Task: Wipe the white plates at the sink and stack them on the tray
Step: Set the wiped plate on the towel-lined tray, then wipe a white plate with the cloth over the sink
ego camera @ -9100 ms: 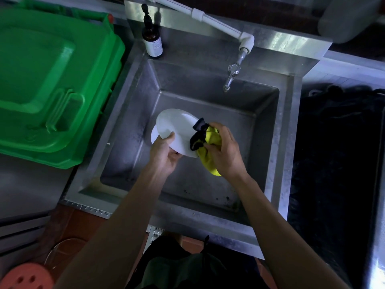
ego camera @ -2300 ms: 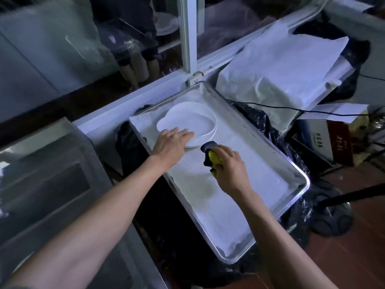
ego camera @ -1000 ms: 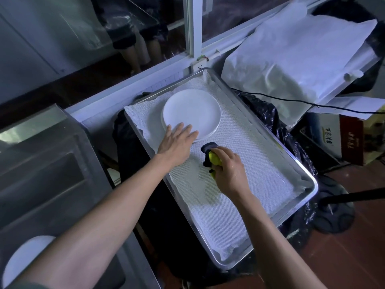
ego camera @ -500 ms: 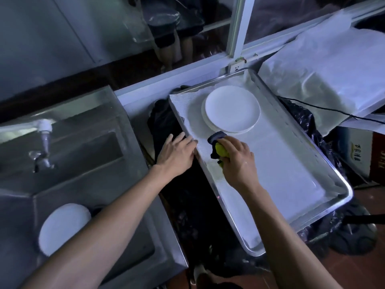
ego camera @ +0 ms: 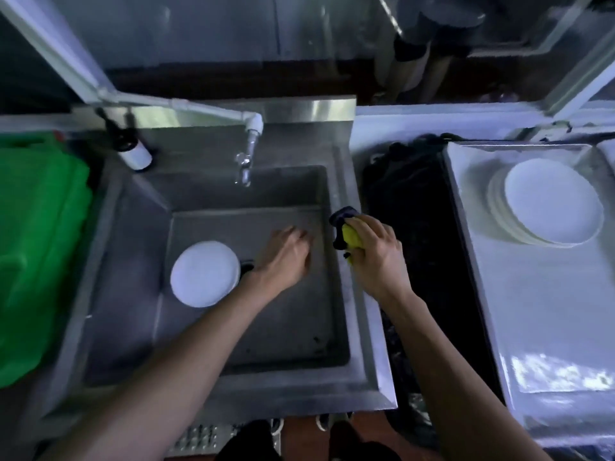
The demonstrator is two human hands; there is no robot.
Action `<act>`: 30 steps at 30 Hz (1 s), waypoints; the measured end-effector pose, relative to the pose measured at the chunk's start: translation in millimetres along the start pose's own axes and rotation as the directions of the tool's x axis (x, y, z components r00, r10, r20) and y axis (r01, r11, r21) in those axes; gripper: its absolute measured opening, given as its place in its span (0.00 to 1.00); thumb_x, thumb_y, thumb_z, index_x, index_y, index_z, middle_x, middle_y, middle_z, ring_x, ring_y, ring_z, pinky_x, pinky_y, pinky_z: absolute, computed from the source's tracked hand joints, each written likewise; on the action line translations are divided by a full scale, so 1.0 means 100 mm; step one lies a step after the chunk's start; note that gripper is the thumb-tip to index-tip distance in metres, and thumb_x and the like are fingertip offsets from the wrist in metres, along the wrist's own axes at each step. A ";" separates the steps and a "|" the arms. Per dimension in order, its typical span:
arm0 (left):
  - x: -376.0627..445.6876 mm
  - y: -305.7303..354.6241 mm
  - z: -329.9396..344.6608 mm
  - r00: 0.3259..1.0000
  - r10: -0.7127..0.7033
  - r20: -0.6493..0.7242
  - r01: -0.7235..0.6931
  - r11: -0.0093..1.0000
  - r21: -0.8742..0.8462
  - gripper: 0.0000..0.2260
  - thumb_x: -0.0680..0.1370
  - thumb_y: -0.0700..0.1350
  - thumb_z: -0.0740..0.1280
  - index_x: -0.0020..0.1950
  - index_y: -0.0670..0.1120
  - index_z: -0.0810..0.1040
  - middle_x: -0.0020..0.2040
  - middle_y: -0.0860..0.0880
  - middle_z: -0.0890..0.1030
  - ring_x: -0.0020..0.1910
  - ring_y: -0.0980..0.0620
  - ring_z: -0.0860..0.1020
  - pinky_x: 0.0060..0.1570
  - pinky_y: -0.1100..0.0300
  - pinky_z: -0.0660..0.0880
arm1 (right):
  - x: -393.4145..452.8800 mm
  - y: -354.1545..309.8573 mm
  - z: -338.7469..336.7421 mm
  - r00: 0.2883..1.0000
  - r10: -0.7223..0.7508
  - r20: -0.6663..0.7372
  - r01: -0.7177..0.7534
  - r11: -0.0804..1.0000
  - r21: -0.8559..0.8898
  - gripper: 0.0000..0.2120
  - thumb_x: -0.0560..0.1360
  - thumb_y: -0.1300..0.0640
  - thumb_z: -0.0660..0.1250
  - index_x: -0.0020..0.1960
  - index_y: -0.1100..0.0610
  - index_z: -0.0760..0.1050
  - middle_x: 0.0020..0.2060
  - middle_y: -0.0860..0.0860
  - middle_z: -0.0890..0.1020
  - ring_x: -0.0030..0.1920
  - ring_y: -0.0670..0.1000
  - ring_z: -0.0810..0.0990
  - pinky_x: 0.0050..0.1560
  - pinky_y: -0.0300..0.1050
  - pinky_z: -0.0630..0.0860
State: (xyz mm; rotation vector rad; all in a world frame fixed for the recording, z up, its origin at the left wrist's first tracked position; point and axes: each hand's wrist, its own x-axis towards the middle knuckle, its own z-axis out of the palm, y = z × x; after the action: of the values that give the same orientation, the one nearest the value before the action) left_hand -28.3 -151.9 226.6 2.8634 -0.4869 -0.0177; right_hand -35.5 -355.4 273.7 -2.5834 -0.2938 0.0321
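Plates (ego camera: 552, 202) stacked at tray's (ego camera: 549, 327) far end | one plate (ego camera: 204, 273) left in sink (ego camera: 357, 294) | left hand (ego camera: 284, 257) empty, open | right hand (ego camera: 372, 252) clutching cloth (ego camera: 349, 236)

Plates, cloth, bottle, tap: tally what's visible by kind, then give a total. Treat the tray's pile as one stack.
Plate stacks on the tray: 1
Plates in the sink: 1
Cloths: 1, in the right hand
Bottles: 1
Taps: 1
Total: 5
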 end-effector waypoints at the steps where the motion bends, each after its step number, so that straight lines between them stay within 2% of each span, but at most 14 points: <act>1: -0.13 -0.17 -0.01 0.999 -0.038 0.012 0.038 0.999 -0.007 0.12 0.75 0.38 0.66 0.57 0.40 0.82 0.53 0.39 0.82 0.54 0.37 0.79 0.53 0.45 0.76 | 0.04 -0.14 0.14 0.999 -0.018 0.031 0.018 1.000 0.001 0.31 0.72 0.66 0.70 0.73 0.52 0.71 0.71 0.51 0.73 0.67 0.62 0.72 0.60 0.63 0.73; 5: -0.66 -0.80 0.01 0.983 -0.174 0.055 0.174 0.985 0.004 0.15 0.76 0.39 0.63 0.62 0.40 0.81 0.57 0.40 0.81 0.56 0.38 0.78 0.54 0.46 0.76 | 0.12 -0.67 0.69 0.987 -0.073 0.142 0.074 0.997 0.003 0.31 0.71 0.66 0.71 0.73 0.54 0.72 0.71 0.53 0.74 0.66 0.62 0.73 0.62 0.62 0.73; 9: -1.13 -1.36 0.10 0.939 -0.330 0.100 0.336 0.941 -0.051 0.17 0.74 0.41 0.66 0.63 0.43 0.80 0.59 0.43 0.81 0.57 0.39 0.78 0.52 0.46 0.76 | 0.15 -1.14 1.19 0.968 -0.094 0.233 0.101 0.995 -0.017 0.31 0.72 0.65 0.73 0.73 0.53 0.71 0.71 0.53 0.74 0.66 0.63 0.72 0.61 0.65 0.73; 13: -1.54 -1.80 0.24 0.858 -0.492 0.148 0.509 0.853 -0.115 0.17 0.79 0.43 0.65 0.67 0.45 0.77 0.64 0.44 0.80 0.60 0.40 0.77 0.54 0.45 0.77 | 0.17 -1.48 1.60 0.950 -0.131 0.285 0.143 0.990 -0.021 0.27 0.72 0.66 0.71 0.70 0.54 0.73 0.70 0.52 0.75 0.64 0.62 0.74 0.59 0.64 0.74; 17: -1.84 -2.13 0.41 0.771 -0.608 0.188 0.637 0.742 -0.210 0.21 0.81 0.45 0.64 0.75 0.46 0.72 0.73 0.46 0.74 0.68 0.42 0.74 0.64 0.47 0.74 | 0.24 -1.68 1.98 0.934 -0.171 0.313 0.181 0.983 -0.003 0.25 0.73 0.67 0.70 0.69 0.55 0.75 0.69 0.53 0.76 0.62 0.63 0.75 0.57 0.62 0.76; 22: -1.98 -2.46 0.71 0.678 -0.687 0.260 0.735 0.634 -0.241 0.21 0.82 0.45 0.63 0.76 0.47 0.70 0.74 0.47 0.74 0.70 0.44 0.72 0.67 0.47 0.72 | 0.38 -1.75 2.43 0.905 -0.216 0.366 0.216 0.976 0.042 0.28 0.70 0.69 0.67 0.68 0.53 0.75 0.68 0.51 0.76 0.62 0.64 0.74 0.58 0.62 0.75; 27: -2.01 -2.77 1.07 0.489 -0.809 0.327 0.864 0.397 -0.311 0.20 0.83 0.46 0.62 0.76 0.49 0.71 0.73 0.48 0.75 0.70 0.46 0.73 0.68 0.47 0.72 | 0.57 -1.69 2.88 0.859 -0.247 0.448 0.251 0.967 0.051 0.29 0.70 0.70 0.69 0.69 0.52 0.75 0.70 0.50 0.75 0.65 0.63 0.73 0.61 0.61 0.73; 30: -2.03 -2.89 1.29 0.432 -0.839 0.330 0.883 0.319 -0.345 0.18 0.82 0.46 0.61 0.72 0.47 0.74 0.69 0.47 0.78 0.68 0.45 0.76 0.64 0.49 0.74 | 0.68 -1.65 3.12 0.835 -0.256 0.487 0.264 0.963 0.053 0.30 0.70 0.69 0.68 0.69 0.51 0.75 0.70 0.50 0.75 0.66 0.63 0.71 0.62 0.61 0.73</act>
State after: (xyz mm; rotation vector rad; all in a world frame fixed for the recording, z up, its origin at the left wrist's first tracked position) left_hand -133.2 149.5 28.3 2.2398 0.9998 -0.3995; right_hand -27.9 -44.0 93.7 -2.4901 -0.8342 0.5972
